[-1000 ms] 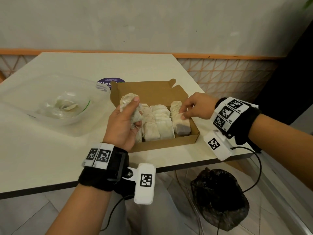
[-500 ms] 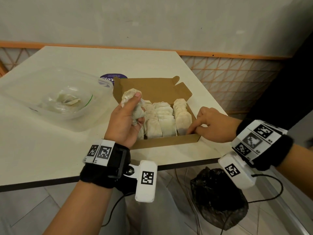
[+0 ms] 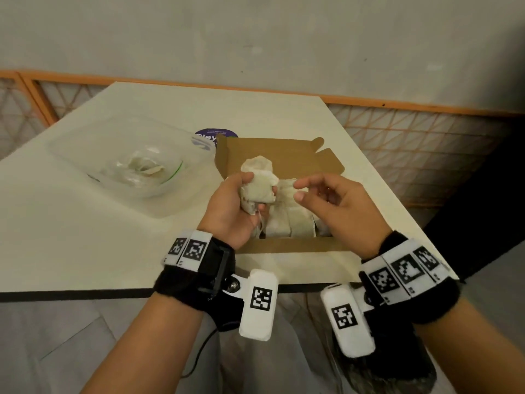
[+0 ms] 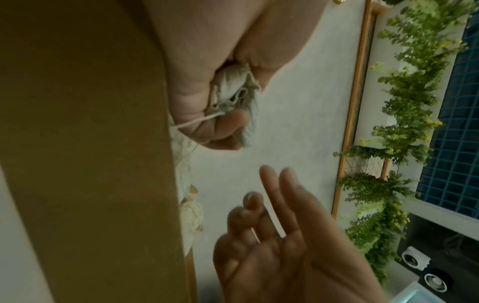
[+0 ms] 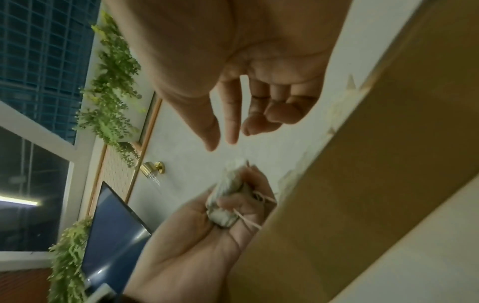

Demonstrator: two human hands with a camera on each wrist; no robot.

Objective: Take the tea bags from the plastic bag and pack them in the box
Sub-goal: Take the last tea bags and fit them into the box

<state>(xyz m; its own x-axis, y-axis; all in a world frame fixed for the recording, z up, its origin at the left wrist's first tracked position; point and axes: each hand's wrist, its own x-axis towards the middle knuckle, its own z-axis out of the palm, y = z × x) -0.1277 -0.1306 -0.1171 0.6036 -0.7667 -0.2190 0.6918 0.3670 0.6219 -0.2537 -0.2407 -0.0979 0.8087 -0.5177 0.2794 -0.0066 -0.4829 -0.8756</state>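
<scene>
The left hand (image 3: 230, 206) is gripping a small bunch of tea bags (image 3: 257, 180) above the near left corner of the box (image 3: 284, 245), fingers curled round them and strings dangling below. How many are in that bunch cannot be told; at least two seem bundled together. The right hand (image 3: 338, 200) is hovering just beside it, empty, with thumb and forefinger held a little apart as if about to pinch. The step in hand looks like passing one bag across for packing. The next move calls for the right hand to be pinching a single bag off the bunch without tangling strings, then standing it in a gap among the rows.

The box is sitting at the tabletop's near right corner, with roughly three rows of bags showing, partly hidden. One plastic bag (image 3: 133, 163) is lying toward the left, with a few bags inside.
</scene>
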